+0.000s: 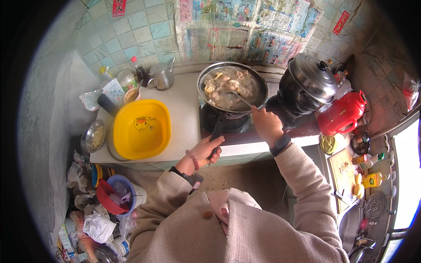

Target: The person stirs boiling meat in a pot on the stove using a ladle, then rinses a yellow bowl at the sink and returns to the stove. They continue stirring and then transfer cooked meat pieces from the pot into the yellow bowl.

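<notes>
- At left, a yellow basin (141, 125) stands on the white counter (185, 103), a silver kettle (162, 76) behind it and to its right.
- Your left hand (204, 151) has its fingers curled round the black handle (219, 126) of the frying pan (263, 89).
- That pan sits over the stove (258, 136), with meat pieces (234, 83) in cloudy liquid.
- Your right hand (267, 126) holds a metal utensil (243, 100), fingers closed round it, its head among the meat.
- Further right stand a lidded pot (298, 92) and a red jug (340, 115).
</notes>
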The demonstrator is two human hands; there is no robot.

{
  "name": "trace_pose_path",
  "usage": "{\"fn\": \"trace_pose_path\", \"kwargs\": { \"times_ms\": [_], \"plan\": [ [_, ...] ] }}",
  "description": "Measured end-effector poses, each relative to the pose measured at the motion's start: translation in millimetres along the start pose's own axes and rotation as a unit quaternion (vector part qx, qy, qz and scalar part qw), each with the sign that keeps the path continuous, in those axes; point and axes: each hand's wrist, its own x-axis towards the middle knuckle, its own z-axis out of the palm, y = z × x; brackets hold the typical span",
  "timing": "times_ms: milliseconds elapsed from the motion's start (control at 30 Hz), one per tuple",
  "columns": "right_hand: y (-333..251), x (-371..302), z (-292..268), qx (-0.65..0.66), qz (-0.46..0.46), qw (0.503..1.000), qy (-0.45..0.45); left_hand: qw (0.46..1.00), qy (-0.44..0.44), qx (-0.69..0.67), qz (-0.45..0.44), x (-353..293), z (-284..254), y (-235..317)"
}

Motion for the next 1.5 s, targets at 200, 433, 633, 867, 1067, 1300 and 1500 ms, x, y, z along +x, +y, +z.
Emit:
{"fn": "trace_pose_path", "kwargs": {
  "times_ms": [200, 433, 633, 867, 1067, 1300, 1500],
  "plan": [
    [-9, 10, 12, 0.008, 0.013, 0.999, 0.049, 1.0, -0.002, 0.006, 0.002, 0, 0, 0],
    [-11, 23, 24, 0.018, 0.019, 0.997, 0.066, 1.0, -0.001, 0.006, 0.001, 1, -1, 0],
    [2, 27, 19, 0.025, 0.01, 0.999, 0.046, 1.0, 0.001, 0.002, -0.001, 0, 0, 0],
    [26, 9, -9, 0.066, -0.024, 0.997, 0.016, 1.0, 0.0, 0.002, 0.001, 0, -1, -1],
    [47, 6, -23, 0.156, -0.022, 0.984, 0.087, 1.0, -0.004, -0.004, -0.001, 2, -3, -2],
    [64, 47, 2, 0.193, 0.031, 0.971, 0.139, 1.0, -0.008, -0.006, -0.002, 2, -3, -1],
    [50, 83, 33, 0.177, 0.091, 0.978, 0.066, 1.0, -0.01, -0.002, -0.002, 2, -4, -1]
  ]
}}
